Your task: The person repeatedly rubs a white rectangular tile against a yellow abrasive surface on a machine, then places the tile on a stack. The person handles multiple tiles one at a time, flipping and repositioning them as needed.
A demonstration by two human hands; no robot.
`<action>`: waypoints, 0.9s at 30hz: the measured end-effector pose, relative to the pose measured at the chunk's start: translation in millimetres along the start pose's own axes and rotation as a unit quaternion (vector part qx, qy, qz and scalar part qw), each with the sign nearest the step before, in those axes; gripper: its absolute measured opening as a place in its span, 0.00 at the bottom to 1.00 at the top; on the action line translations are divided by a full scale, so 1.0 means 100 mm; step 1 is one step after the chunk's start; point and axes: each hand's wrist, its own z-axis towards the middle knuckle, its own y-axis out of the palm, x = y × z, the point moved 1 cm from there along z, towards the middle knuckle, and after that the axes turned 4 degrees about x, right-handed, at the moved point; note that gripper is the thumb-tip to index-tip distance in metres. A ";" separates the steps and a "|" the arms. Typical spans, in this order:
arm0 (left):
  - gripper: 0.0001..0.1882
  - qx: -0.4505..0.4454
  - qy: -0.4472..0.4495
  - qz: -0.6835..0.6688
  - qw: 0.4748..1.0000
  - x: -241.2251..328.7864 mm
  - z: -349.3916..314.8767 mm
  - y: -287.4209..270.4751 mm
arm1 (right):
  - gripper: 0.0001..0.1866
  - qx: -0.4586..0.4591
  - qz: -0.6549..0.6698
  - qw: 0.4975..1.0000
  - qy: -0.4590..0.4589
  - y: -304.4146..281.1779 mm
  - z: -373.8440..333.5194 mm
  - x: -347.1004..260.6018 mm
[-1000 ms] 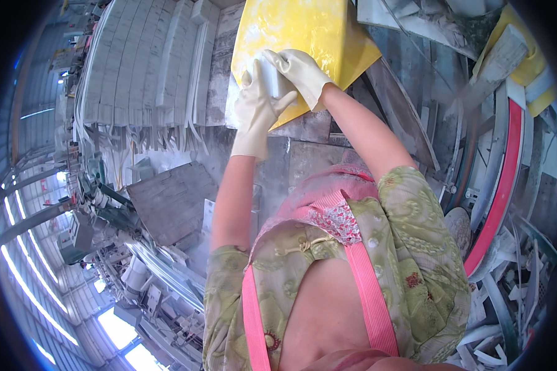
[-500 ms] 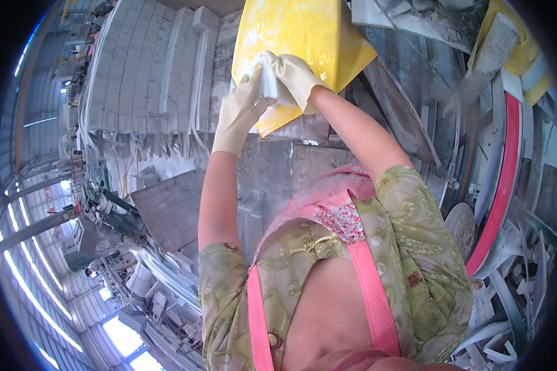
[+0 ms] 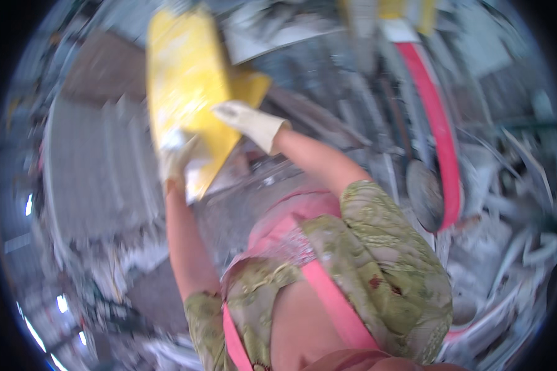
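The gloved right hand (image 3: 246, 122) was at the edge of the yellow sheet (image 3: 189, 77), its fingers extended close together; whether they pinched anything could not be told. To its left, the gloved left hand (image 3: 177, 159) was at a blurred white piece (image 3: 173, 138) over the sheet, its grip too smeared to tell, with a grey stack (image 3: 99, 167) farther left.

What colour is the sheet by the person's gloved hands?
The sheet is yellow with whitish patches, best seen in the head view.
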 end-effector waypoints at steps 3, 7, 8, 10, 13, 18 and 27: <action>0.23 -0.008 0.058 0.030 0.998 -0.06 -0.05 -0.02 | 0.20 0.118 -0.009 0.992 -0.030 -0.88 -0.32 0.08; 0.28 0.046 0.057 0.021 0.997 -0.08 -0.11 0.01 | 0.23 0.268 -0.119 0.951 -0.100 -2.27 -0.97 -0.02; 0.27 0.047 -0.001 0.008 0.999 -0.07 -0.10 0.03 | 0.20 0.340 -0.165 0.923 -0.069 -2.60 -1.05 -0.06; 0.33 0.057 -0.068 -0.036 0.995 0.00 -0.11 0.06 | 0.22 0.410 -0.285 0.865 -0.054 -3.22 -1.30 -0.16; 0.32 0.076 -0.120 0.036 0.989 0.18 -0.20 0.04 | 0.32 0.467 -0.455 0.749 0.116 -3.95 -1.26 -0.21; 0.27 0.047 -0.119 -0.051 0.990 0.53 -0.43 -0.04 | 0.39 0.452 -0.628 0.621 0.124 -4.52 -0.74 -0.06; 0.30 0.038 -0.171 -0.003 0.985 0.59 -0.36 -0.02 | 0.42 0.441 -0.646 0.615 0.103 -4.60 -0.67 0.27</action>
